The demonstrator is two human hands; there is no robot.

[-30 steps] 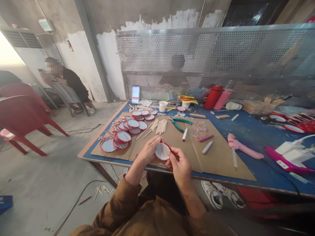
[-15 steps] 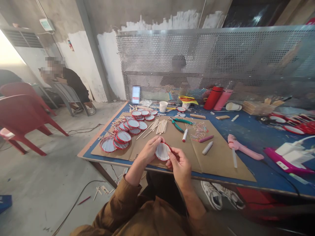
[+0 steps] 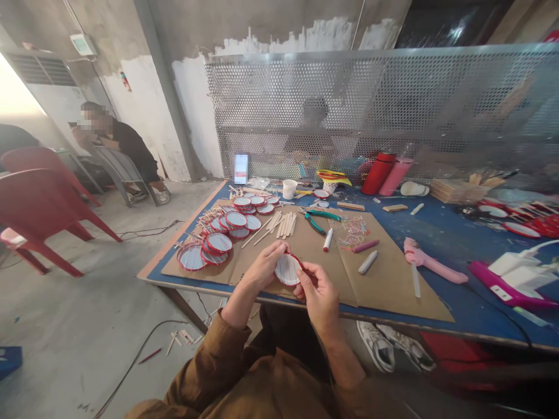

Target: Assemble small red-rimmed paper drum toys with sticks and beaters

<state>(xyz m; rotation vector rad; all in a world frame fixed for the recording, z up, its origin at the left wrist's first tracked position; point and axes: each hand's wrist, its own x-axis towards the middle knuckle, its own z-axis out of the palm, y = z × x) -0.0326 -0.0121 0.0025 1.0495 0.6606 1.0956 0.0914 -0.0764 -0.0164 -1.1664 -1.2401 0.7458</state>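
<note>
Between my hands is a round white disc with a red rim (image 3: 287, 270), tilted toward me above the near table edge. My left hand (image 3: 267, 265) grips its left side, fingers at the upper rim. On the right rim, the thumb of my right hand (image 3: 318, 286) presses the face, with the fingers curled behind and partly hidden. Several similar red-rimmed discs (image 3: 218, 242) lie piled to the left on a cardboard sheet (image 3: 393, 285). Beyond my hands are flat wooden sticks (image 3: 286, 224), green-handled pliers (image 3: 317, 223) and a white marker-like tube with a red end (image 3: 328, 240).
To the right lie a pink glue gun (image 3: 432, 263) and a magenta power strip (image 3: 506, 288) with white plugs. A red bottle (image 3: 379, 173), a paper cup (image 3: 289, 189) and a phone (image 3: 241, 169) stand at the back, before a perforated metal screen (image 3: 271, 99). A person (image 3: 126, 145) sits far left.
</note>
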